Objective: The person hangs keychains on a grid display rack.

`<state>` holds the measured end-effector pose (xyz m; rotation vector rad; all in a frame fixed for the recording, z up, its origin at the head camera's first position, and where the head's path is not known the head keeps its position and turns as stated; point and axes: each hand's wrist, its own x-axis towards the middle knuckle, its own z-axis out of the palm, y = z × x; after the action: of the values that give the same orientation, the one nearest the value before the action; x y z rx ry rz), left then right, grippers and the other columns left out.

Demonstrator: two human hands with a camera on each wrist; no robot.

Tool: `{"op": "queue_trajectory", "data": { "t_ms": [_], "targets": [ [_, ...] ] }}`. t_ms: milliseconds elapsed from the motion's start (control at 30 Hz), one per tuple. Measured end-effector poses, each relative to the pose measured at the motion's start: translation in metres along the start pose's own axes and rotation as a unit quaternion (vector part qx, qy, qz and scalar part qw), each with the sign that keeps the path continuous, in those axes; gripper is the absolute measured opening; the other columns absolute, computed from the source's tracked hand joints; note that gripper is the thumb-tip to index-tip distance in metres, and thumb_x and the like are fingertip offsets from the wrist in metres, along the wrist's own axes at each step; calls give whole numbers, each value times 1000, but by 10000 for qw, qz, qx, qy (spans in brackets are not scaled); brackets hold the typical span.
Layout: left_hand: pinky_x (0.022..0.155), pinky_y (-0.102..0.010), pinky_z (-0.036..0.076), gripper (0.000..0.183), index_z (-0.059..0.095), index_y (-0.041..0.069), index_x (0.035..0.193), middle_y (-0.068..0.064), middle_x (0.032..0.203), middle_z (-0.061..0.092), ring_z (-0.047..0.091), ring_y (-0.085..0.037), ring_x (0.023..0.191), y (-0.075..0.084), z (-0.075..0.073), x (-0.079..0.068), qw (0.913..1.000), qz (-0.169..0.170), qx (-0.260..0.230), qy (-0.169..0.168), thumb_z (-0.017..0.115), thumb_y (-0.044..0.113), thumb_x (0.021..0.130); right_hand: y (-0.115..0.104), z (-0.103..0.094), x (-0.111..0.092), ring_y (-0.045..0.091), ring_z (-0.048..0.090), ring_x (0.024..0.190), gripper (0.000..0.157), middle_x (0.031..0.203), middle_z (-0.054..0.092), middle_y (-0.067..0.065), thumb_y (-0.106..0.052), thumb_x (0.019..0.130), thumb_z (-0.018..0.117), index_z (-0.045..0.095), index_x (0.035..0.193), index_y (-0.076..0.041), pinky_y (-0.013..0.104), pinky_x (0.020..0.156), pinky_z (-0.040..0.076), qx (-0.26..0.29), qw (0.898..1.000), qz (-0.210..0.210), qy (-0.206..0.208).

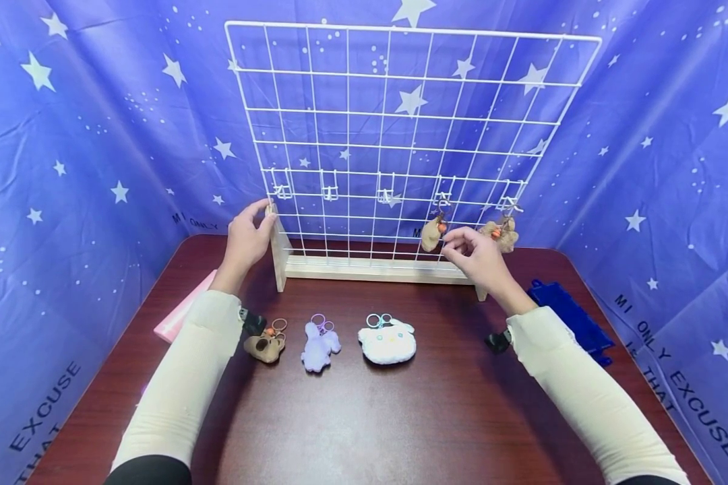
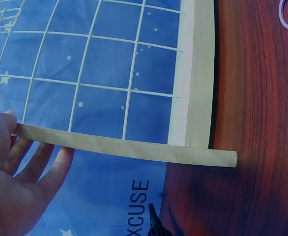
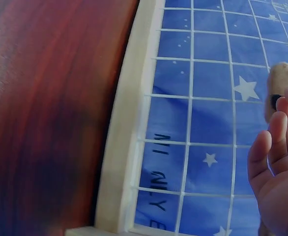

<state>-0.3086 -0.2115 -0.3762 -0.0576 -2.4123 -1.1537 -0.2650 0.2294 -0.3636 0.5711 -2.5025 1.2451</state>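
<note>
My left hand [image 1: 247,236] grips the top of a wooden side post [image 1: 278,249], thumb on one side and fingers on the other in the left wrist view. The post belongs to a white wire grid rack [image 1: 370,145]. At the right, a brown plush keychain [image 1: 432,236] with an orange bead hangs from a hook. My right hand [image 1: 474,254] is beside it, fingers loosely bent and fingertips right at its edge. In the right wrist view this plush [image 3: 280,78] is partly behind the fingers. A second brown plush keychain [image 1: 507,237] hangs farther right, partly hidden by the hand.
On the table [image 1: 315,431] lie a brown plush keychain [image 1: 265,347], a purple plush keychain [image 1: 319,349] and a white plush keychain [image 1: 388,345]. Several hooks line the grid. A pink object [image 1: 182,308] lies left, a blue tray-like object [image 1: 570,320] right. Starry cloth surrounds the table.
</note>
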Motion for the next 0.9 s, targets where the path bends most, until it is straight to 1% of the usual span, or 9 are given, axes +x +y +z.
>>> {"op": "queue_trajectory", "data": {
  "t_ms": [67,167,200,367,633,700,800,900],
  "targets": [
    [107,-52,44,41,62,9,139,-17,136,66,61,-38,123,0,0,0,10000,-11,3,-6,62,23,101,5,5,-2,0,56,70,16,86,70,19,-1,91,70,69,106,6,13,63,45,-66,10000,-46,-30],
    [107,-52,44,41,62,9,139,-17,136,66,61,-38,122,0,0,0,10000,-35,-9,-10,62,23,101,23,16,-3,-1,56,70,15,85,71,13,-5,91,72,70,105,0,14,63,45,-192,9997,-108,-131],
    [107,-52,44,41,62,9,139,-17,136,66,61,-38,122,0,-1,0,10000,-40,-13,-12,62,23,101,23,19,-4,0,57,71,15,85,72,11,-6,91,73,71,105,-1,15,64,46,-203,9996,-97,-185],
    [108,-53,43,41,61,9,140,-18,138,65,60,-39,124,0,-1,0,10000,-37,24,-32,61,24,102,25,35,-9,3,58,71,15,83,71,9,-5,90,72,71,104,-1,20,65,48,-108,9982,-93,-578],
    [109,-52,43,42,61,10,141,-17,140,64,59,-38,125,2,-1,0,9999,-68,0,-74,61,24,101,30,58,-11,6,59,74,21,85,71,6,-7,90,73,70,109,1,22,68,49,68,9924,7,-1227],
    [110,-52,42,42,61,10,141,-17,140,63,58,-38,127,2,0,0,9999,-74,4,-95,61,24,102,30,64,-11,7,59,74,21,86,71,5,-8,90,74,70,109,1,22,68,49,92,9904,55,-1375],
    [112,-52,41,42,60,10,142,-17,142,62,56,-38,131,2,-1,-1,9999,-102,21,-120,60,25,102,30,73,-11,8,60,74,21,86,71,5,-7,90,74,70,109,1,22,68,49,65,9868,-25,-1617],
    [113,-53,41,42,60,11,142,-17,142,62,55,-38,133,2,-2,-2,9998,-132,27,-115,59,25,103,28,81,-11,9,61,76,22,87,73,5,-5,90,74,70,110,1,23,69,50,17,9810,-126,-1938]
  ]
}}
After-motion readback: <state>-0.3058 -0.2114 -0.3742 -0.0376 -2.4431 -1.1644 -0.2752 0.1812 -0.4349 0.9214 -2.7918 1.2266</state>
